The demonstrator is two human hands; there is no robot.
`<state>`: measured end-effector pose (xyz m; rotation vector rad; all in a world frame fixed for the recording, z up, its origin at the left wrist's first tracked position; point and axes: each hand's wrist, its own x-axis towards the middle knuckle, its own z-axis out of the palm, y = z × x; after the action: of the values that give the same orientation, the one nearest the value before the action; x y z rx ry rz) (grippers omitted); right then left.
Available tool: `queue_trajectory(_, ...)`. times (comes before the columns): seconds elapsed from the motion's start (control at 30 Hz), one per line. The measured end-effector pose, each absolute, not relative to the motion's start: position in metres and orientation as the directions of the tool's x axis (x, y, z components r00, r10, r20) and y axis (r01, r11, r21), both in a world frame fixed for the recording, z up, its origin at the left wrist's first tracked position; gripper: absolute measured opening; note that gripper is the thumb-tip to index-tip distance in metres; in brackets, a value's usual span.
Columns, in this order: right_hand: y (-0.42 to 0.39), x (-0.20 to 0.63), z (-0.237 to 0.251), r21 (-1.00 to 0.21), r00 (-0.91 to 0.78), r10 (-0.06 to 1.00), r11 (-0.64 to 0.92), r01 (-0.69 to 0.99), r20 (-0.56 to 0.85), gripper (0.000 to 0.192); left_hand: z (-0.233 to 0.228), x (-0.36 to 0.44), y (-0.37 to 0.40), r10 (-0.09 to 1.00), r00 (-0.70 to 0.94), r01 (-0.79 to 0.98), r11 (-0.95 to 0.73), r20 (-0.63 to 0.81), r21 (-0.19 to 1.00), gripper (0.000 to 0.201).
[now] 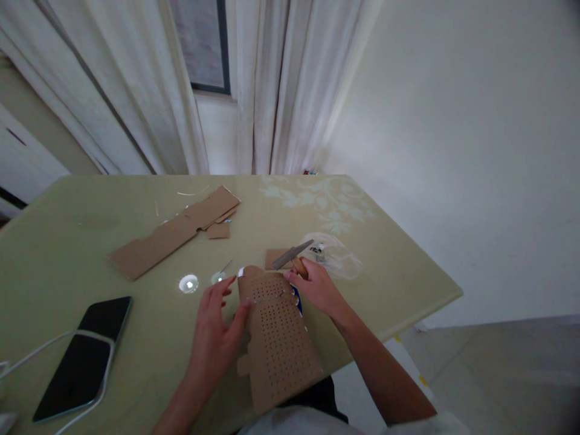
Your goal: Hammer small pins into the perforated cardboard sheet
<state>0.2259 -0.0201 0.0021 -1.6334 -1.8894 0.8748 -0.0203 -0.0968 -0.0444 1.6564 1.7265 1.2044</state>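
Note:
A piece of brown cardboard (283,338) punched with rows of small holes lies at the table's near edge, its lower end close to my body. At its left edge is my left hand (220,323), fingers apart, the thumb resting against the cardboard and the forefinger near its white-marked top corner. My right hand (319,287) is closed around the wooden handle of a small hammer (293,254). The hammer's metal head is above the cardboard's far end. A blue strip (296,299) with white scalloped bits shows along the right edge, partly hidden.
Beyond the hammer are a small cardboard piece (274,257) and a clear plastic bag (338,257). Long cardboard scraps (176,232) lie far left. Nearer are a shiny round disc (188,283), a thin metal pin (226,266) and a dark phone (84,356) with a white cable (38,349).

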Motion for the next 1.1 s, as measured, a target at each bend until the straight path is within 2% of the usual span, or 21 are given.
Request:
queue_trajectory(0.07, -0.019, 0.224, 0.0, -0.743, -0.172, 0.984, 0.075, 0.665, -0.055, 0.022, -0.051, -0.022, -0.104, 0.983, -0.173, 0.443, 0.017, 0.067, 0.896, 0.057)
queue_trajectory(0.13, -0.017, 0.222, -0.002, -0.752, -0.178, 0.982, 0.07, 0.655, -0.063, 0.021, -0.054, -0.021, -0.107, 0.991, -0.127, 0.354, 0.083, -0.04, 0.931, 0.053)
queue_trajectory(0.3, -0.014, 0.219, 0.0, -0.775, -0.174, 0.983, 0.066, 0.629, -0.057, 0.022, -0.05, -0.013, -0.103, 0.996, -0.091, 0.316, 0.048, -0.02, 0.947, 0.041)
queue_trajectory(0.5, -0.003, 0.22, -0.001, -0.779, -0.145, 0.989, 0.067, 0.623, -0.032, 0.022, -0.049, -0.009, -0.092, 0.994, -0.036, 0.202, 0.108, -0.103, 0.973, 0.045)
queue_trajectory(0.7, -0.005, 0.221, -0.001, -0.709, -0.111, 0.994, 0.077, 0.701, -0.002, 0.028, -0.053, 0.0, -0.091, 0.986, -0.019, 0.055, 0.167, -0.166, 0.984, 0.052)
queue_trajectory(0.8, -0.02, 0.232, 0.02, -0.663, -0.137, 0.99, 0.113, 0.74, 0.017, 0.035, -0.051, 0.006, -0.093, 0.98, -0.062, -0.006, 0.189, -0.189, 0.982, 0.053)
queue_trajectory(0.97, -0.058, 0.249, 0.069, -0.425, -0.225, 0.972, 0.23, 0.875, 0.062, 0.033, -0.05, 0.012, -0.094, 0.97, -0.084, -0.078, 0.221, -0.227, 0.972, 0.052)
queue_trajectory(1.1, -0.081, 0.248, 0.084, -0.277, -0.292, 0.955, 0.295, 0.915, 0.053, 0.035, -0.055, 0.012, -0.094, 0.969, -0.093, -0.069, 0.224, -0.23, 0.972, 0.052)
